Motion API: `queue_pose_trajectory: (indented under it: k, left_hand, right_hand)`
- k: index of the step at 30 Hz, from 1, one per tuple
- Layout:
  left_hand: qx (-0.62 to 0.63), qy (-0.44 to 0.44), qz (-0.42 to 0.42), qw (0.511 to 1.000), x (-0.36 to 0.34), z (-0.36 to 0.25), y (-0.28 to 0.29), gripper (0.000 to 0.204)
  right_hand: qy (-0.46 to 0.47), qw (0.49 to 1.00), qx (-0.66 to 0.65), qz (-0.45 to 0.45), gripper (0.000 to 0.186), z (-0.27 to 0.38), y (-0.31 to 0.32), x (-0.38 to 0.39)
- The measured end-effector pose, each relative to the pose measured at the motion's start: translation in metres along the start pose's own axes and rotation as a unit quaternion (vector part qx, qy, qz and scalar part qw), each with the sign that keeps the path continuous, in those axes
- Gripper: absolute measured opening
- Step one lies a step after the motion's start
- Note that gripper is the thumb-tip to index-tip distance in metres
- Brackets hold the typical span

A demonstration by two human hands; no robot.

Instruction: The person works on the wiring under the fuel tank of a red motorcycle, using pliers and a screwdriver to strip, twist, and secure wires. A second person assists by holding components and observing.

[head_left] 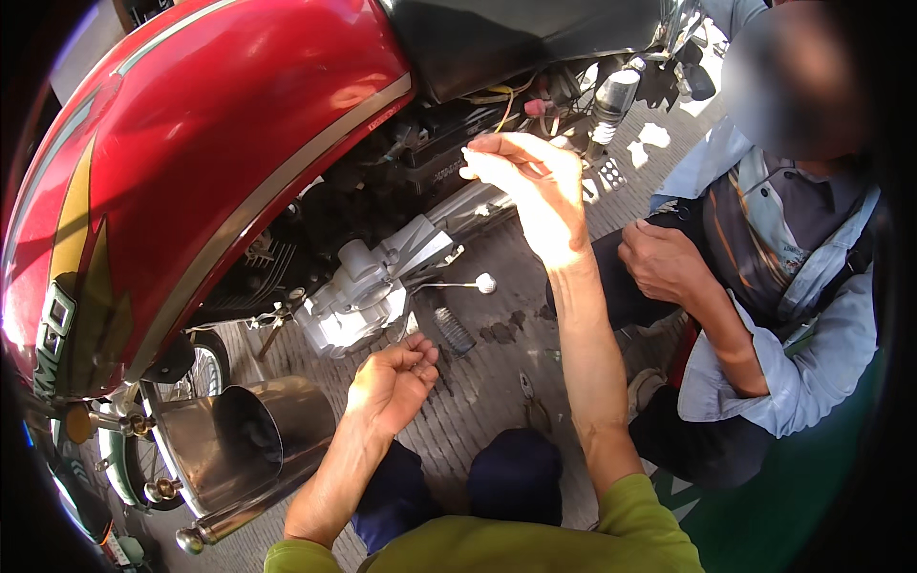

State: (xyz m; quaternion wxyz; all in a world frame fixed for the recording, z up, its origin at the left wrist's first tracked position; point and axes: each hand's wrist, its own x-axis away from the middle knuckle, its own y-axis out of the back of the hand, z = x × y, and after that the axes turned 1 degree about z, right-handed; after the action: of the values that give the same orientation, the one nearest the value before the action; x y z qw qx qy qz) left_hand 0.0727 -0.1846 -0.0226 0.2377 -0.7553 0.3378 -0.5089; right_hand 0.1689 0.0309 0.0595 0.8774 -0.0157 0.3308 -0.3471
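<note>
My right hand (pixel 533 181) is raised beside the motorcycle's side, below the black seat (pixel 525 43). Its thumb and fingertips are pinched together, with a tiny pale spot at their tips too small to name. Lower down, my left hand (pixel 394 380) is held palm up with its fingers curled in, just below the silver engine cover (pixel 353 301). Whatever lies in those fingers, if anything, is hidden. Between my hands a lever with a round white end (pixel 485 284) sticks out from the engine, and a ribbed foot peg (pixel 453 329) lies under it.
The motorcycle's red fuel tank (pixel 220 124) fills the upper left. A shiny metal cylinder-shaped guard (pixel 258 430) juts out at lower left. Pliers (pixel 533 401) lie on the grooved ground near my knees. A person in a light blue shirt (pixel 812 325) sits close at right, one hand (pixel 664 258) raised.
</note>
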Motion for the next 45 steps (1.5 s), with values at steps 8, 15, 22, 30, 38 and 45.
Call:
queue_pose_trajectory:
  k: [8, 15, 22, 30, 38, 45]
  left_hand:
    - [-0.102, -0.235, 0.216, 0.942, 0.024, -0.018, -0.06, 0.028]
    - [-0.322, -0.577, 0.094, 0.745, 0.004, -0.037, -0.106, 0.04]
    - [-0.446, -0.657, -0.031, 0.607, -0.03, -0.048, -0.127, 0.027]
    - [-0.509, -0.66, 0.018, 0.553, -0.046, -0.043, -0.105, 0.025]
    - [-0.166, -0.384, 0.14, 0.897, 0.001, -0.031, -0.081, 0.021]
    - [0.005, -0.146, 0.226, 0.963, 0.025, -0.034, -0.053, 0.021]
  right_hand:
    - [-0.021, 0.999, 0.002, -0.026, 0.02, 0.0, -0.009, 0.006]
    - [-0.02, 0.999, 0.014, -0.024, 0.02, 0.008, -0.011, 0.007]
    - [-0.001, 1.0, -0.025, -0.01, 0.018, 0.006, -0.008, 0.006]
    - [0.0, 1.0, -0.005, -0.005, 0.018, 0.005, -0.004, 0.002]
    - [-0.001, 1.0, 0.005, -0.018, 0.017, -0.003, -0.007, 0.001]
    - [0.004, 1.0, 0.007, -0.018, 0.018, 0.0, -0.016, 0.002]
